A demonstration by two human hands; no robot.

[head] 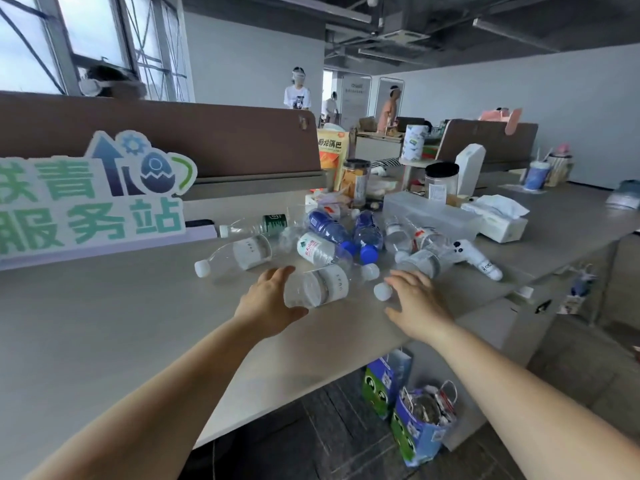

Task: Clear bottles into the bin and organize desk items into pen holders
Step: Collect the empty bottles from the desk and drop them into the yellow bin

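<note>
Several empty plastic bottles lie in a heap on the grey desk (121,323). My left hand (266,303) grips the base of a clear bottle with a white label (325,285), thumb under it and fingers over it. My right hand (415,303) hovers open, fingers spread, beside the white cap (382,291) of another clear bottle (424,261). Behind them lie two blue bottles (329,230) (367,233), a red-labelled bottle (317,251), and to the left a white-labelled bottle (242,254).
A green lettered sign (86,195) stands at the left. A clear plastic box (429,209), a tissue box (498,220) and a white handheld device (481,261) sit at the right. Snack jars (355,181) stand behind. Two paper bags (422,424) (384,382) stand on the floor under the desk edge.
</note>
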